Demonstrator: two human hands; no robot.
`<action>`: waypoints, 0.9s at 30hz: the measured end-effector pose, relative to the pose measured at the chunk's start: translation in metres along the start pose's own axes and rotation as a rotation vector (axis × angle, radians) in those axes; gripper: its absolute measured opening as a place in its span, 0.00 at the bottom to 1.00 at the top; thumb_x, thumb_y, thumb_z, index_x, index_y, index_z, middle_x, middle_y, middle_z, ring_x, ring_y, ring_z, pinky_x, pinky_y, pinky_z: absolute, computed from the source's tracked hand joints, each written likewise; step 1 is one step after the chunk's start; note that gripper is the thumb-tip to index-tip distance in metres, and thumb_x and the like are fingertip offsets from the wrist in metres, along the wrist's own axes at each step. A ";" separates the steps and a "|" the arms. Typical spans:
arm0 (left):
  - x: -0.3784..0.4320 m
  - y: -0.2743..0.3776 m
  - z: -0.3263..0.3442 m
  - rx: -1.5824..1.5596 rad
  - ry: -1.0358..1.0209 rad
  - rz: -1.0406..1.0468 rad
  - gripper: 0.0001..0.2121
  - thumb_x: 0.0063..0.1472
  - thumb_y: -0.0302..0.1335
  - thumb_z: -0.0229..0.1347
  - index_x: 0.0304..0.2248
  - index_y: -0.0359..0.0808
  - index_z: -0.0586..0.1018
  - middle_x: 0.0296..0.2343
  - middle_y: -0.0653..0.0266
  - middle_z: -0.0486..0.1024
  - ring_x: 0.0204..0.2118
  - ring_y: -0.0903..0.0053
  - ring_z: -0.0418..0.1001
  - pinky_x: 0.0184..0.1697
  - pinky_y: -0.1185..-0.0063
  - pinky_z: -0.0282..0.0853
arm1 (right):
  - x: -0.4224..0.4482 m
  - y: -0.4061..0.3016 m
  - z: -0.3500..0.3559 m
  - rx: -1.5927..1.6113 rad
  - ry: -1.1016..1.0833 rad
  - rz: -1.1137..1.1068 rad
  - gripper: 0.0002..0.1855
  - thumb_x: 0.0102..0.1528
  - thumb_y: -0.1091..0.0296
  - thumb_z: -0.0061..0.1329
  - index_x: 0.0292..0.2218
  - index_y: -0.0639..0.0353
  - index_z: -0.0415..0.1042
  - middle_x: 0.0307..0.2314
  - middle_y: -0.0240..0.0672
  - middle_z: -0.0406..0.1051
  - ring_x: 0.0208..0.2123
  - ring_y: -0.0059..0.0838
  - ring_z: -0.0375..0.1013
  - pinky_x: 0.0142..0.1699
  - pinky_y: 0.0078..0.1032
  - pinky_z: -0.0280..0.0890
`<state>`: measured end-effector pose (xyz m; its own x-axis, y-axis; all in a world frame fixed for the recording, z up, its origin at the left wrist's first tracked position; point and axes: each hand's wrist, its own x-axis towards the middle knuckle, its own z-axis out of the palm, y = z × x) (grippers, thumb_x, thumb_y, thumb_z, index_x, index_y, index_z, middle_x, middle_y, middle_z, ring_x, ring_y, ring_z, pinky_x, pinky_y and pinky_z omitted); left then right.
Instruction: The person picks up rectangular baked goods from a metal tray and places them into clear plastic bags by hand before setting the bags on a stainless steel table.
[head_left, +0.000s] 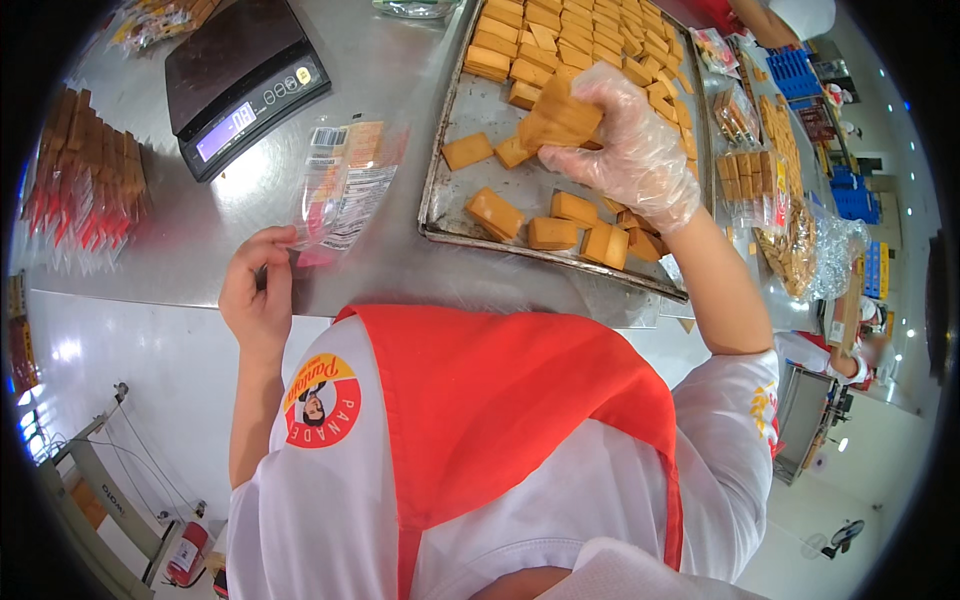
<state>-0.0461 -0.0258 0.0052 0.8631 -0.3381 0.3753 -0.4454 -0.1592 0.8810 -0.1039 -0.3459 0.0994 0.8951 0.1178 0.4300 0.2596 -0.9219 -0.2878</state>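
My right hand (634, 154), in a transparent plastic glove, grips several flat rectangular biscuits (559, 116) between thumb and fingers. It is held over a metal baking tray (480, 109) that bears rows of golden biscuits (577, 34) at its far end. Loose small stacks (495, 213) lie at the tray's near end. At the table's front edge, my bare left hand (259, 289) pinches the near end of a transparent printed plastic bag (341, 187). The bag lies flat on the steel table (375, 97) and looks unfilled. Part of my right palm is hidden behind the biscuits.
A digital scale (247, 82) stands beyond the bag. Filled biscuit packs (86, 180) are piled at far left. Right of the tray lie more packs (750, 180) and crumpled plastic (832, 240). A co-worker's arm (761, 22) shows at the top right.
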 end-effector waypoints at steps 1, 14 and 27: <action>0.000 0.000 0.000 0.002 0.002 -0.007 0.06 0.50 0.12 0.40 0.24 0.32 0.63 0.30 0.56 0.68 0.34 0.76 0.65 0.39 0.81 0.59 | 0.002 0.002 0.000 -0.001 -0.068 -0.058 0.23 0.36 0.65 0.52 0.35 0.50 0.57 0.34 0.29 0.63 0.30 0.35 0.66 0.31 0.24 0.62; -0.001 -0.001 0.001 0.008 0.020 -0.009 0.05 0.49 0.12 0.40 0.23 0.32 0.64 0.30 0.55 0.68 0.33 0.76 0.65 0.38 0.83 0.58 | 0.014 -0.005 0.002 -0.040 -0.316 -0.052 0.22 0.37 0.65 0.51 0.36 0.50 0.58 0.34 0.29 0.63 0.32 0.34 0.65 0.32 0.25 0.62; 0.008 0.009 -0.002 0.246 -0.037 0.082 0.05 0.47 0.14 0.42 0.21 0.32 0.67 0.28 0.59 0.70 0.32 0.75 0.67 0.35 0.82 0.61 | 0.015 0.000 0.002 0.155 -0.102 0.120 0.14 0.47 0.55 0.39 0.34 0.50 0.59 0.22 0.33 0.66 0.25 0.34 0.66 0.32 0.27 0.60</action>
<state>-0.0430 -0.0276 0.0170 0.8144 -0.3918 0.4280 -0.5620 -0.3488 0.7500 -0.0900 -0.3430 0.1044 0.9530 0.0548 0.2980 0.1946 -0.8646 -0.4632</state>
